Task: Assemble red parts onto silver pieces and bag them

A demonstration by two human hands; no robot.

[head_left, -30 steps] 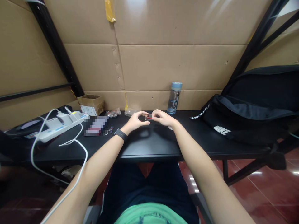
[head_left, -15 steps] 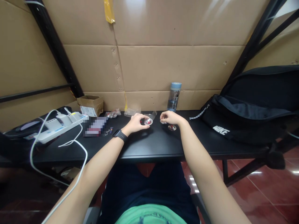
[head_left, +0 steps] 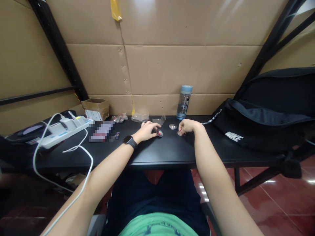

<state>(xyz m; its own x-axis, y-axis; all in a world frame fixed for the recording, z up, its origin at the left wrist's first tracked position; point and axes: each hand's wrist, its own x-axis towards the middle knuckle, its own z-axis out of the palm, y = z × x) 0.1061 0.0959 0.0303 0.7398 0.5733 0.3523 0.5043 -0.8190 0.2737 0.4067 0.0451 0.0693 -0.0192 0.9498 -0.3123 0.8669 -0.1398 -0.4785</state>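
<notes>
Between the thumb and fingers of my left hand (head_left: 147, 131) is a small round clear disc with a red mark (head_left: 159, 132), tilted just above or against the table. My right hand (head_left: 186, 126) is closed, its fingertips pinching a second round disc (head_left: 182, 133) at the table surface; the fingers partly cover it. A clear round piece, like a shallow dome (head_left: 173, 127), lies on the black table between my two hands. What the discs are exactly is too small to tell.
A water bottle (head_left: 184, 102) stands at the back. Plastic bags (head_left: 140, 117), a cardboard box (head_left: 96, 108) and a power strip (head_left: 66, 132) with white cables are to the left. A black backpack (head_left: 261, 124) fills the right side.
My right hand has let go of the clear dome and moved right onto the other disc. My left hand has tilted its disc and shifted slightly right and lower.
</notes>
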